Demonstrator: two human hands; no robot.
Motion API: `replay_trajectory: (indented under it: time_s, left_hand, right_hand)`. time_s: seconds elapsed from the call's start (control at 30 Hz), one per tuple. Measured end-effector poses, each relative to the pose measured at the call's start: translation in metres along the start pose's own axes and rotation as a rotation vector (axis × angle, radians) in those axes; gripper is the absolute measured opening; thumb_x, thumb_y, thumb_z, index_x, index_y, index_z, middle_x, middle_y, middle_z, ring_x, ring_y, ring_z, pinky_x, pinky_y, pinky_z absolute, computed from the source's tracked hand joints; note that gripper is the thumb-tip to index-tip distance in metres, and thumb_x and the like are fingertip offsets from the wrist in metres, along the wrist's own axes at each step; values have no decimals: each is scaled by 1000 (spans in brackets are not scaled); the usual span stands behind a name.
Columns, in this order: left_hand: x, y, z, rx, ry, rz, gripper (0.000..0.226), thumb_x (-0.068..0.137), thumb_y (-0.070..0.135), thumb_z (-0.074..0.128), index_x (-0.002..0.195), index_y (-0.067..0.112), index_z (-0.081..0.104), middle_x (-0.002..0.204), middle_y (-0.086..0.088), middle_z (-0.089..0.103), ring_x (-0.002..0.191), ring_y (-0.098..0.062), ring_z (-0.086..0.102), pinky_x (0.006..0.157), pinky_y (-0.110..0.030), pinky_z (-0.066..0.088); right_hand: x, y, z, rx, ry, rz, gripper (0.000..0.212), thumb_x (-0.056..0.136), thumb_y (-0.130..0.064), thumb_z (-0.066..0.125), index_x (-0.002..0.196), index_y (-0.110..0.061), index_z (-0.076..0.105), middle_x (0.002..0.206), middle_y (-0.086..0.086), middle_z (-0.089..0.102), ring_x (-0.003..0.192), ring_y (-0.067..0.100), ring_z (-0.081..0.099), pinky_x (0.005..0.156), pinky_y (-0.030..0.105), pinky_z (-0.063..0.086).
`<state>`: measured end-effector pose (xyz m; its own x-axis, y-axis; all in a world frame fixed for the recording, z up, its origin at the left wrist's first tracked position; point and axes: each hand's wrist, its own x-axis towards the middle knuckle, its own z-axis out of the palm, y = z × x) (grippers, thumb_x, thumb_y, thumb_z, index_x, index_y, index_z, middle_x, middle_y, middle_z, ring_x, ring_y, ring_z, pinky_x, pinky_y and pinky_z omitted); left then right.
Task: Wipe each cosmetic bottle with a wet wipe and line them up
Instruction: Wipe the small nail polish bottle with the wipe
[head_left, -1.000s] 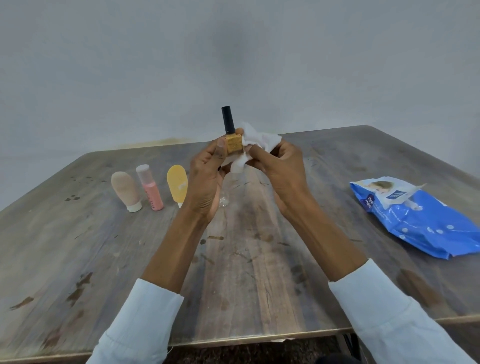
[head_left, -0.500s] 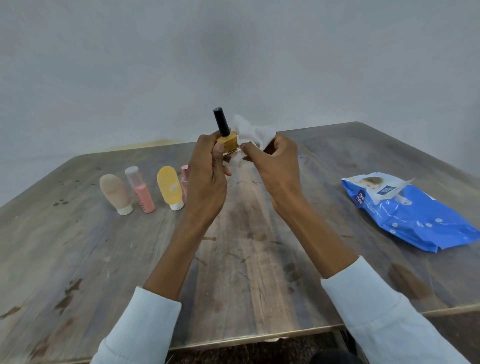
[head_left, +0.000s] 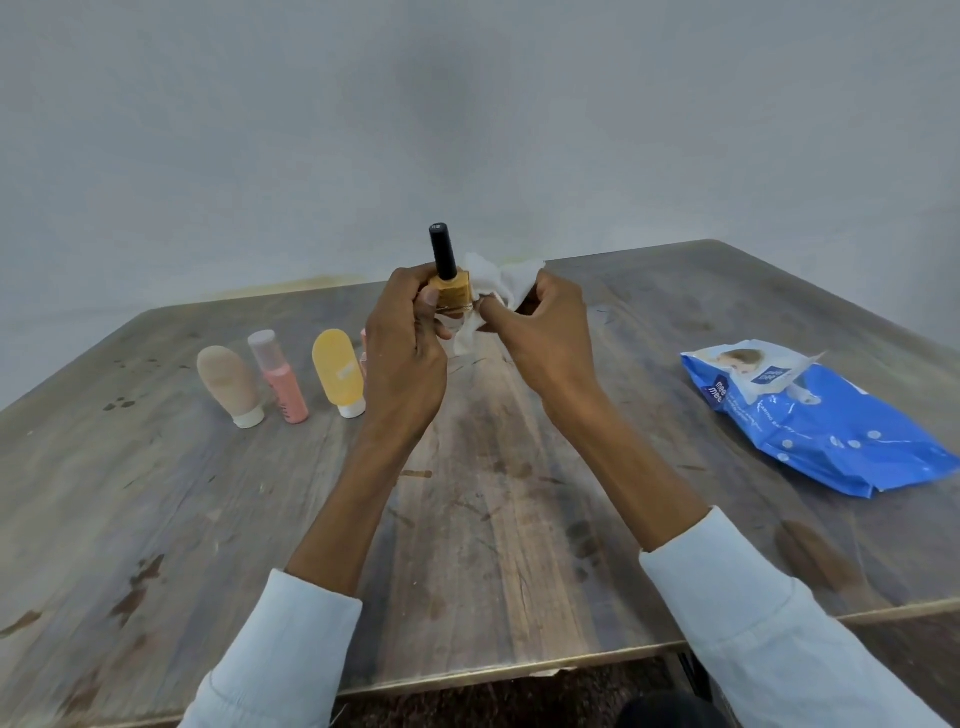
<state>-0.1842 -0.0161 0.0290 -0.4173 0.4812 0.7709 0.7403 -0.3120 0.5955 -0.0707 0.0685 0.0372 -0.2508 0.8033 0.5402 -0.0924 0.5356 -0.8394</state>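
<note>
while the left hand (head_left: 410, 358) grips the yellow bottle (head_left: 453, 291), hiding its base, the right hand (head_left: 545, 332) pinches the wipe (head_left: 498, 280).

Pale blue long sleeves (head_left: 270, 649) — pushed-up cuffs; bare forearms

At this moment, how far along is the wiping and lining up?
Looks done: three bottles stand in a row, beige, pink and yellow, with a fourth mostly hidden behind the left hand. In hand: the left hand holds up a nail polish bottle while the right hand presses a wipe to it. Left: finishing and placing it; no other unwiped bottles are visible.
</note>
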Motion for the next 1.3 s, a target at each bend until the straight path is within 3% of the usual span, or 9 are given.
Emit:
replay_trajectory:
  time_s: [0.1,0.23,0.47,0.63,0.7,0.87,1.03,1.13,1.3]
  left_hand:
    - [0,0,1,-28,-15,-4,33,116,17,37,132,7,65,114,-3,73,95,-25,70,77,-44,59]
    - [1,3,1,-112,64,-61,35,117,19,43,142,8,65,118,-2,73,98,-20,73,80,-30,60]
    - [-3,14,8,-210,-28,-217,55,110,31,60,162,15,46,133,3,74,120,-10,71,107,-41,57]
    - [-1,13,4,-372,-36,-276,29,113,25,54,141,21,62,125,-1,76,121,-17,72,108,-41,57]
    - [1,11,4,-496,-70,-334,34,115,25,50,147,16,59,131,-4,74,127,-20,69,112,-42,54]
    - [2,9,4,-707,-123,-479,31,116,15,43,139,0,59,118,-5,76,108,-14,72,94,-27,58]
    - [3,8,-2,-809,-165,-478,39,115,20,42,141,-6,55,137,-21,67,124,-27,67,115,-44,48]
    - [4,7,-4,-846,-188,-503,45,115,20,42,148,-10,51,149,-31,57,135,-33,57,127,-55,34]
    - [4,6,-4,-797,-155,-556,36,114,19,45,138,-4,61,129,-15,70,122,-24,65,123,-55,41]
  right_hand:
    - [-3,-7,-1,-36,68,-118,24,94,-24,79,88,-3,69,78,10,70,74,28,67,66,47,57]
    - [-9,-10,3,-9,86,-128,21,93,-18,80,85,-4,67,76,7,68,69,21,64,64,42,54]
    - [-8,-8,2,8,110,-123,27,93,-22,82,84,-2,68,76,10,70,72,30,66,62,44,55]
    - [-11,-14,6,9,25,-174,29,92,-29,86,85,-5,70,76,4,71,71,22,69,64,39,59]
    - [-10,-12,6,-15,27,-180,25,93,-29,85,90,-7,73,79,1,73,73,17,71,67,41,61]
    - [-9,-11,2,-55,88,-211,14,93,-18,83,94,-6,76,85,2,74,77,14,71,69,39,60]
    - [-13,-22,7,-92,18,-433,8,90,-7,82,92,-4,75,91,0,68,81,14,69,68,34,60]
    - [-11,-17,7,-142,64,-365,12,92,-14,84,98,-6,76,92,0,71,81,10,69,69,22,59]
    - [-9,-16,2,-156,98,-377,15,91,-16,84,97,-3,77,93,3,74,82,10,71,71,25,59]
